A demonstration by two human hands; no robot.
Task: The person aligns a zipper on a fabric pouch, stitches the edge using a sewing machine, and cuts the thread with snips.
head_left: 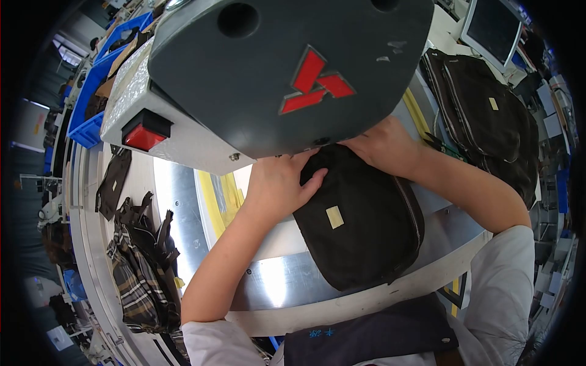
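Note:
A black fabric panel (366, 232) with a zipper along its right edge and a small yellowish tape piece (334, 217) lies flat under the head of a sewing machine (244, 91). My left hand (278, 186) rests on the panel's upper left edge, its thumb stretched out over the cloth and apart from the fingers. On the upper right of the panel lies my right hand (387, 149), with its visible fingers stretched toward the machine. The machine head hides the fingertips of both hands and the panel's top end.
At right is a pile of black zippered fabric pieces (488, 116), with a monitor (493, 27) behind it. Plaid and black fabric (143, 274) hangs at left, near a small black piece (114, 183). Blue bins (88, 125) stand at upper left. Yellow tape strips (221, 201) mark the worktable.

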